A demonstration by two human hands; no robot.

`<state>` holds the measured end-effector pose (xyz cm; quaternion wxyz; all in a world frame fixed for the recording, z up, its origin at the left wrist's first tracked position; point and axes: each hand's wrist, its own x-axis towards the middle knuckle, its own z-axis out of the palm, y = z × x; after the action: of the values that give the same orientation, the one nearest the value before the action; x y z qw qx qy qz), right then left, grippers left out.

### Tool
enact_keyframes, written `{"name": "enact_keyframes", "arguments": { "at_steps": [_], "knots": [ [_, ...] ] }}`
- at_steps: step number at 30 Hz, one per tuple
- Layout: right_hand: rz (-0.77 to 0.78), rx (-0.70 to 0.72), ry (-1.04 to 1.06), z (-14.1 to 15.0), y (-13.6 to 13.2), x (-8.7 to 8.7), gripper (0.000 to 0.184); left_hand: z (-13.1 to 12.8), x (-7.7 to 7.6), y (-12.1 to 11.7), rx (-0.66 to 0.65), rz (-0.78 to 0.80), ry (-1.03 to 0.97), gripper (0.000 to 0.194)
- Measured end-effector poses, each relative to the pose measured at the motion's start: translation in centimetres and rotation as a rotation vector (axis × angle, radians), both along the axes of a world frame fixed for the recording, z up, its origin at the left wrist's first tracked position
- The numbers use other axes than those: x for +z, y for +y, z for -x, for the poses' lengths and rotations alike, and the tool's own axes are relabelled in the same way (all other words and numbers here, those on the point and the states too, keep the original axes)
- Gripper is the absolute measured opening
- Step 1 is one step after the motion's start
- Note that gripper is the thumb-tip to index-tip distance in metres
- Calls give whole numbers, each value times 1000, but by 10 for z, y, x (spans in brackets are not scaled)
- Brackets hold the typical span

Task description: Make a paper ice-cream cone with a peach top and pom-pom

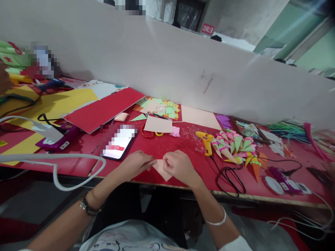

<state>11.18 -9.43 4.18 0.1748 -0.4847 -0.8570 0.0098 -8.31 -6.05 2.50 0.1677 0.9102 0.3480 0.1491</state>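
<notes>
Left hand [138, 163]: narrow, pinching the peach paper [163, 171] at its left corner. Right hand [181, 166]: curled, holding its right side. Position: near the tabletop's [206, 176] front edge. Maintain light, even tension to prevent creasing.

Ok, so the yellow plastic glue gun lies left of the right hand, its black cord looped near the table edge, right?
Wrong side: the head view shows the glue gun right of the right hand; the black cord is as stated.
</notes>
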Motion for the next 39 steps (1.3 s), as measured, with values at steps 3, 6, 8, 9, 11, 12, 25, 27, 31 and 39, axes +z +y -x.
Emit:
{"name": "enact_keyframes", "arguments": {
  "at_steps": [3,6,8,9,11,12,25,27,31,39],
  "knots": [
    [-30,2,-3,-1,2,-4,8,2,-4,1,-56,75,59,43],
    [-27,-6,-23,-13,2,-7,9,12,-3,5,-81,123,53,45],
    [-23,-43,-35,-24,1,-8,9,20,0,8,-85,182,54,47],
    [-25,-75,-41,-31,1,-9,9,23,2,9,-84,217,52,47],
    [-39,-166,-55,-43,2,-10,10,26,3,10,-79,293,31,47],
    [-46,-212,-53,-48,3,-10,11,25,3,11,-67,329,10,47],
    [150,294,-33,-8,61,-39,19,-1,-36,27,226,507,-246,34],
    [203,282,29,-8,67,-43,18,2,-36,27,295,611,-283,35],
    [432,82,380,-12,65,-44,14,7,-39,26,335,606,-322,24],
    [598,-39,665,-5,58,-52,12,3,-45,25,168,641,-285,19]
  ]
}}
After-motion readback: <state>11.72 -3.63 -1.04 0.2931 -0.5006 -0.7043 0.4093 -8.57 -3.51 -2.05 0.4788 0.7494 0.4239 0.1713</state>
